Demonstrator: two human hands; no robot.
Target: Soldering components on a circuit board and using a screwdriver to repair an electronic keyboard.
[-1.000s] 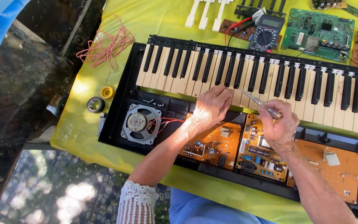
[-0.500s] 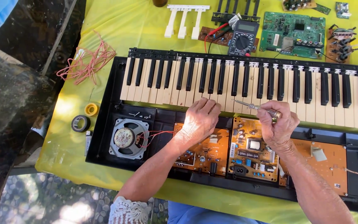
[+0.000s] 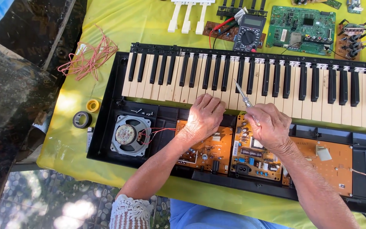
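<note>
An opened electronic keyboard lies on a yellow cloth, its black and white keys facing away from me. My left hand rests fingers down on the near edge of the white keys, above an orange circuit board. My right hand grips a screwdriver whose metal shaft points up and left over the keys. A second orange board lies under that hand.
A round speaker with red wires sits in the keyboard's left end. Tape rolls lie left of it, and a tangle of red wire. At the back are a multimeter, a green board and loose white keys.
The view has shifted so the keyboard sits lower and further right. Both hands stay at the keys' near edge; the screwdriver tip now points more upward.
</note>
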